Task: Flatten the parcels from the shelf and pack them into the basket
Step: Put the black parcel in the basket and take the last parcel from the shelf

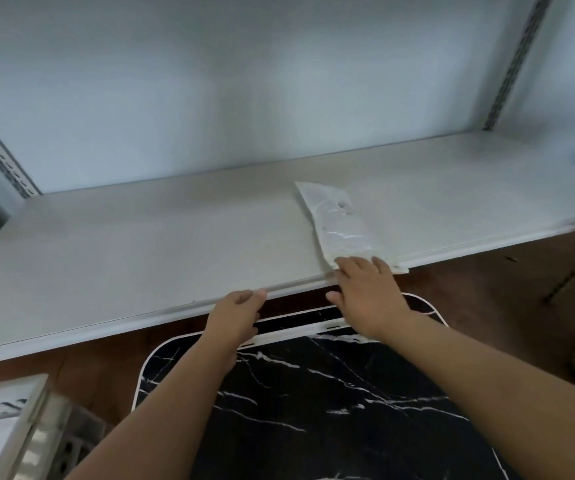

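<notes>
while right hand (369, 299) fingers grip parcel (338, 223) | left hand (236, 313) fingers relaxed at shelf (140, 244) edge

We face a pale blue-grey wall (210, 81) with slotted metal uprights (518, 60) at either side. Below lies a dark reddish-brown floor (480, 306), and on it a black marble-patterned surface (314, 410) with white veins and a white rim.
</notes>
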A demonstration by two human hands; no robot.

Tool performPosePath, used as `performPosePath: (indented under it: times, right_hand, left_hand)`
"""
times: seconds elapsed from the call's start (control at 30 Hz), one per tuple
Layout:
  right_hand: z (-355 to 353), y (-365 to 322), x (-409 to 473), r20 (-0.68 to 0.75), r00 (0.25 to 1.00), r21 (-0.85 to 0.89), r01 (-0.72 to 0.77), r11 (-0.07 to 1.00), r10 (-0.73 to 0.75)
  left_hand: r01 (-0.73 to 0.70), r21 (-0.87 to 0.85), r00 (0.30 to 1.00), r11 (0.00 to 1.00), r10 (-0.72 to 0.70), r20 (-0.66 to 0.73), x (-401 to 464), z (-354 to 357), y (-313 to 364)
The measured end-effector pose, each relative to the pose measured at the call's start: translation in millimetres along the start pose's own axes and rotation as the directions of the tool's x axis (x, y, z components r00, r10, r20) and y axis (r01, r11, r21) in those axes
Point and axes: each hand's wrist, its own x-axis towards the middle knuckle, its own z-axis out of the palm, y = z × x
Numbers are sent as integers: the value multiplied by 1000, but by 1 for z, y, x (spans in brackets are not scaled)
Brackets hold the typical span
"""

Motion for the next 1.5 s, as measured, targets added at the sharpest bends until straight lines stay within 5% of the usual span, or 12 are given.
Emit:
performPosePath:
  times: [0.13,0.37,0.5,0.57,0.63,0.7,0.87,1.07,1.2,1.33,1.4,1.5]
  right_hand:
    - [17,-75,-38,-72,985,51,164,985,-160]
    - [40,-139,-104,-184,847,303,532,791,-499]
    - [26,-136,-108,-274,956,747,147,648,100]
    - [18,-130,-105,52,952,890,-182,419,303]
    - [17,-127,-103,427,886,903,-410,-124,178]
    - [15,-125,-109,513,857,811,-462,-359,57]
    - [34,-130,-123,508,860,848,-490,-203,46]
    - [45,-115,-116,544,793,787,-370,493,-274]
    - [50,-110,-92,472,861,570,-134,810,-189]
    - [68,-117,-91,184,982,242,-85,966,41]
    - [87,-128,-104,71,991,218,-130,967,117]
    - [117,-136,-122,158,987,228,-53,972,17]
  left_hand:
    - [162,-276,987,947,-156,42,-19,-13,-12]
    - [165,-315,983,935,-181,-22,-62,-46,-65]
    - [119,-311,989,943,-87,116,-91,-60,-89]
    - [138,-339,959,931,-40,280,-108,-62,-97]
    - [149,-334,903,931,10,430,-120,-61,-102]
    - [162,-308,869,938,12,494,-124,-59,-108]
    - [181,-293,975,939,-132,177,-122,-59,-110]
    - [224,-430,948,874,-299,-113,-106,-64,-130]
    - [257,-451,833,855,-432,-345,-98,-71,-153]
    - [505,146,746,850,-346,-569,-108,-67,-147]
    - [386,538,838,749,-41,-544,-108,-68,-143]
    - [58,834,944,549,241,-224,-93,-65,-147]
